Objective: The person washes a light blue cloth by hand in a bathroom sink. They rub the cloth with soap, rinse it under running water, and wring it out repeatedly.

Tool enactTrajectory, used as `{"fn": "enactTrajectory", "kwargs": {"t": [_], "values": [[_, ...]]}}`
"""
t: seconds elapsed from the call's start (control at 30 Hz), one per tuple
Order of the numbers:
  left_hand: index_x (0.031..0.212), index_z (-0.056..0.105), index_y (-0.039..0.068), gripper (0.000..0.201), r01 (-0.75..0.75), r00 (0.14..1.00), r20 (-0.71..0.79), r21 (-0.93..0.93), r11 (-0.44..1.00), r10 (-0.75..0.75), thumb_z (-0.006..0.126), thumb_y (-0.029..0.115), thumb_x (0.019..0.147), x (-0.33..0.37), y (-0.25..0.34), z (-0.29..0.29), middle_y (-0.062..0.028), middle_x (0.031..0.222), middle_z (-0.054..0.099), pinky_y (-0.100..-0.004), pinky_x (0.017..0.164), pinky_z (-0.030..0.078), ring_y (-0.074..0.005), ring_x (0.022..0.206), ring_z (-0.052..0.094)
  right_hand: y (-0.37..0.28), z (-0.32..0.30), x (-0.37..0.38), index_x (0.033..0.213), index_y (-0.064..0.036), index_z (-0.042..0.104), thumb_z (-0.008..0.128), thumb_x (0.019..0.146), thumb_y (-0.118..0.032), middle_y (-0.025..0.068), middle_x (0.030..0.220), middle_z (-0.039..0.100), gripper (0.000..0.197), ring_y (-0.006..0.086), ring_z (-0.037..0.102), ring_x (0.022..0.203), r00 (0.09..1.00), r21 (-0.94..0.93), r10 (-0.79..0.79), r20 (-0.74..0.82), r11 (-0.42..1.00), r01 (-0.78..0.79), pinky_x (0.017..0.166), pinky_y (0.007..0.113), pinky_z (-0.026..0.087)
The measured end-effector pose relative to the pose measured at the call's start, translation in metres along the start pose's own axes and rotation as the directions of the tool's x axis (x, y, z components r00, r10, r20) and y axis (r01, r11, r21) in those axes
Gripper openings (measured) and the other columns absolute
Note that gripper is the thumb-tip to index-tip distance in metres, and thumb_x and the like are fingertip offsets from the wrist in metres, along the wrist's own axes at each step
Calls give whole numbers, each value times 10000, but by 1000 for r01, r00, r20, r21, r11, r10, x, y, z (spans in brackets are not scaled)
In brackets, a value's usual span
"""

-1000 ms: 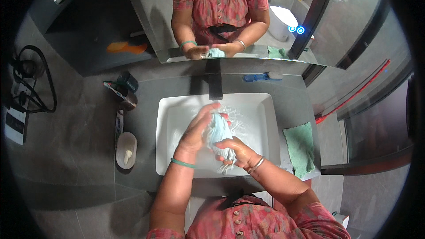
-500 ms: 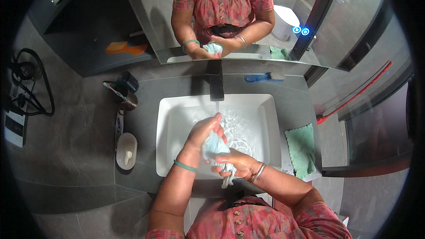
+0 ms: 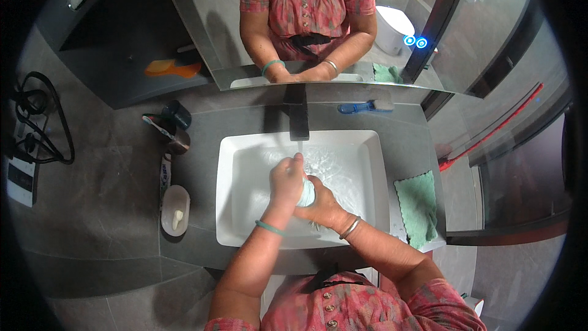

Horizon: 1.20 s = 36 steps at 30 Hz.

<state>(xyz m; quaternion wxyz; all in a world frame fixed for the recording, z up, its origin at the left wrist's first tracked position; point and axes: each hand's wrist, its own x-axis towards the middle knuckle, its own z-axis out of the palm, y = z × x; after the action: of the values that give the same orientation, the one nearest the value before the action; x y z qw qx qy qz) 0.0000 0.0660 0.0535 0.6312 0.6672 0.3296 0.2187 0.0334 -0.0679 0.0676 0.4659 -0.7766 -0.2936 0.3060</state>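
Observation:
Both hands are over the white rectangular sink (image 3: 226,208), just below the dark faucet (image 3: 299,124), from which a thin stream runs. Between them is a wet, pale blue-green cloth (image 3: 307,192), mostly hidden by the fingers. My left hand (image 3: 286,179), with a green bangle at the wrist, is closed on the cloth from the left, its knuckles up near the stream. My right hand (image 3: 324,207), a silver bangle on its wrist, wraps the cloth from the right. A small end of cloth hangs below the hands. Rippling water lies in the basin.
Left of the sink are a soap dish (image 3: 176,211) with a soap piece, a toothpaste tube (image 3: 165,175) and a cup with a toothbrush (image 3: 177,142). A blue brush (image 3: 358,108) lies behind; a green cloth (image 3: 416,208) lies right. A mirror (image 3: 214,37) hangs above.
My hands have moved forward and lower into the basin with the cloth. The left hand has turned knuckles up, and the cloth is gathered tighter, more hidden between the hands.

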Motion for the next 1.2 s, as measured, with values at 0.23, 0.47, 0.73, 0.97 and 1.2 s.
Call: {"fn": "enactTrajectory", "kwargs": {"t": [0.23,0.47,0.73,0.97,1.2], "values": [[1310,566,9,575,156,915,403,-414,897,26,550,506,1023,2,28,-27,-164,1161,655,-371,930,523,-241,1069,647,-11,-31,-6,1263,-33,589,758,827,-365,153,1048,669,574,212,634,690,869,616,124,479,658,-434,498,311,488],[1499,432,39,674,402,730,669,-587,703,141,688,229,905,-9,44,-40,-225,1231,638,-475,923,567,-387,1085,671,-2,-13,-21,1308,-74,556,635,916,-458,127,1013,644,555,136,507,566,637,673,-346,689,-21,-739,394,229,339],[1073,661,5,189,-54,870,474,-177,983,133,661,66,894,-24,57,-29,-85,991,698,-321,810,550,-173,896,679,-9,-37,-19,1224,-68,585,788,856,-470,52,1041,652,582,138,619,751,776,520,106,622,685,-510,537,260,428],[1061,660,45,190,-405,866,378,149,902,326,629,128,893,-36,52,-7,-171,952,712,-392,776,548,-330,865,701,-10,-28,-19,1209,-47,568,842,740,-238,54,967,659,576,127,626,792,886,486,87,455,810,-329,583,254,467],[1137,639,23,249,-309,890,405,195,931,210,649,141,918,-36,62,-10,-141,1052,698,-369,873,526,-257,1006,678,-4,-25,-26,1279,-11,550,811,770,-281,85,987,661,633,145,643,787,945,569,37,326,790,-227,544,255,469]]}}
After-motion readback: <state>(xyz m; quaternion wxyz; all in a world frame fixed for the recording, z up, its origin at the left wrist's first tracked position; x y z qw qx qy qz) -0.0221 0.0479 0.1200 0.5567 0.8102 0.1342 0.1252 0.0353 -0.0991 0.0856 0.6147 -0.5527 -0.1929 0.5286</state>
